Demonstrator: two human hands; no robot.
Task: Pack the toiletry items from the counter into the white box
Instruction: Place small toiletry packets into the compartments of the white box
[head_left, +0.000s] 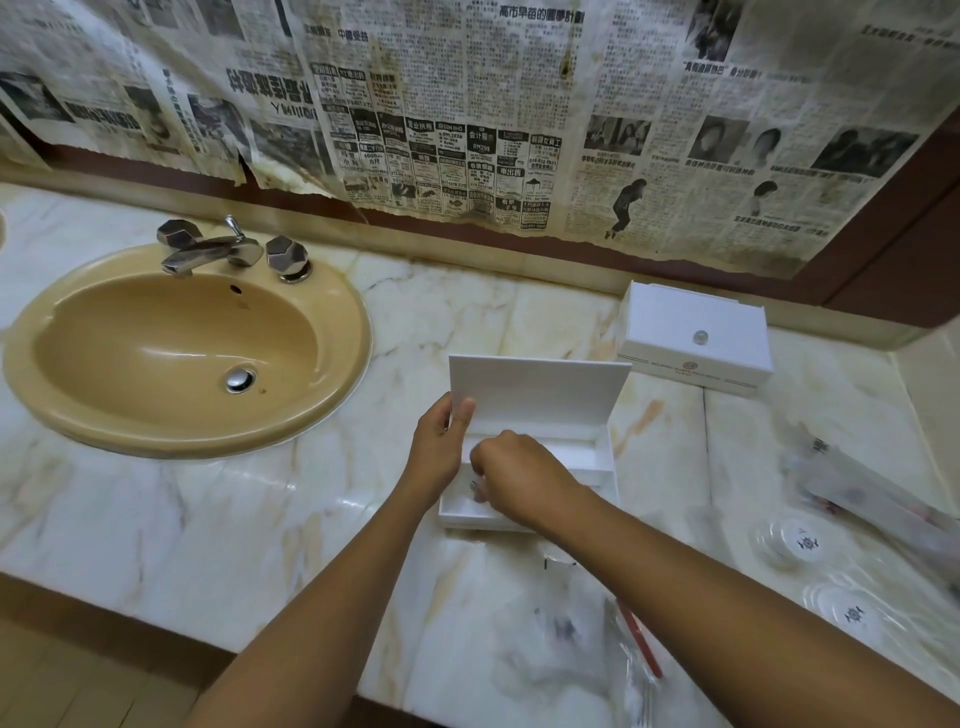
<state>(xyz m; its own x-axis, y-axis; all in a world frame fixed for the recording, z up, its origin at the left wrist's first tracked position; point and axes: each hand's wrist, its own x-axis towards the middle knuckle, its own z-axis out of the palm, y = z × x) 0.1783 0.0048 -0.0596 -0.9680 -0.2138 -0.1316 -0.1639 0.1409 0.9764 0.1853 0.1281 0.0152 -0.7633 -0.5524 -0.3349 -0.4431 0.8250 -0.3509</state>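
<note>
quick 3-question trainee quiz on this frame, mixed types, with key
1. True or false: the left hand grips the raised lid of the white box.
2. Where is the right hand? A) over the sink B) inside the open box C) on the tap
3. Fill in: two round wrapped items lie on the counter to the box's ____.

Key: 1 true; 2 B; 3 right

The scene is lit softly and evenly, with faint shadows. Straight lines are bowed by wide-angle distortion at the edges. The wrapped packets (860, 496) at lower right are smeared by blur.
</note>
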